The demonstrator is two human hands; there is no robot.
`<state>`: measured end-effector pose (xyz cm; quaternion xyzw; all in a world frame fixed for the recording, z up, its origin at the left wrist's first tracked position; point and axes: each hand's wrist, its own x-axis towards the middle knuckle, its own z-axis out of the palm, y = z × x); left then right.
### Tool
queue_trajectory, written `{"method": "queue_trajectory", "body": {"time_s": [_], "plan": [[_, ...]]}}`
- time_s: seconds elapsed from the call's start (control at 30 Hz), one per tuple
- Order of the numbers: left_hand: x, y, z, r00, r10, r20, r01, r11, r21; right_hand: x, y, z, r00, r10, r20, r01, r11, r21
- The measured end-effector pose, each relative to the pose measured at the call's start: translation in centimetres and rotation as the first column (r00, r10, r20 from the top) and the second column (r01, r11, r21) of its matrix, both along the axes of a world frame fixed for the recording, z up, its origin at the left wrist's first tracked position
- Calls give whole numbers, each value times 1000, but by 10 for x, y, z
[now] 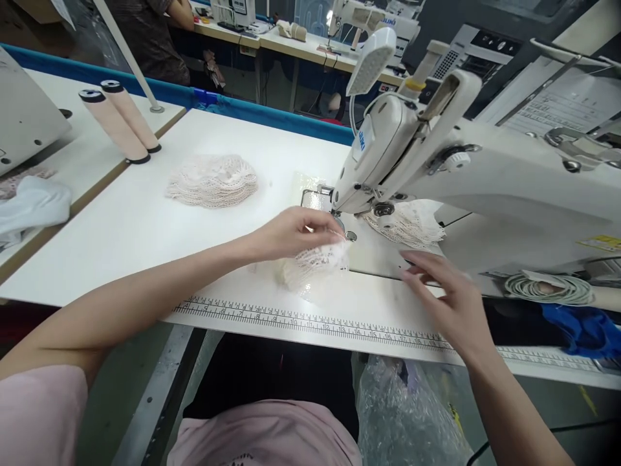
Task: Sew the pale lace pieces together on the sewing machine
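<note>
My left hand [303,233] pinches the upper edge of a pale lace piece [317,262] just in front of the sewing machine's needle area. The lace hangs down over the table's near side. To the right, my right hand [444,291] hovers over the machine bed, thumb and forefinger curled close together. A small dark spot shows between those fingertips, too small to name. The white sewing machine [378,152] stands beyond both hands. Under its arm lies a bunch of lace [410,223], and a stack of lace pieces [213,181] rests on the table at the left.
Two peach thread cones [121,120] stand at the far left, beside white cloth [36,204]. A printed ruler [310,323] runs along the table's front edge. Coiled green cord [548,288] and blue cloth [585,327] lie at the right. Another person [145,39] sits beyond.
</note>
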<state>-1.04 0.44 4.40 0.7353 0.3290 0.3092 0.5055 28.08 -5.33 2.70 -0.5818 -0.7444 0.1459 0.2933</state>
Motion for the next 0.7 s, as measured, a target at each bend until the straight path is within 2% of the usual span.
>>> {"method": "queue_trajectory", "body": {"time_s": [0.07,0.13,0.2,0.27,0.37,0.5,0.53,0.6,0.7], "plan": [[5,-7,8,993,-90,-75,94,994,51,-31,-3,16,959,141,-245,-188,965,-181],[9,-13,17,980,-152,-131,163,984,73,-59,-2,30,889,232,-395,-371,871,-322],[8,-19,25,973,-171,-153,183,981,66,-79,3,37,868,230,-440,-421,810,-407],[2,-24,30,986,-115,-123,122,991,54,-91,9,40,852,203,-482,-442,774,-454],[-13,-32,26,997,21,-68,-22,1000,-13,-98,15,41,798,166,-579,-478,759,-441],[-33,-49,5,995,-32,-91,8,969,-248,-104,15,41,745,166,-646,-514,761,-396],[-38,-54,1,997,-3,-74,-20,950,-311,-106,14,41,747,167,-644,-508,768,-390],[-51,-62,-6,994,107,10,-95,914,-395,-111,15,40,759,174,-627,-488,790,-371],[-76,-71,-5,955,282,93,-220,883,-414,-124,19,39,765,223,-604,-501,795,-341]]}}
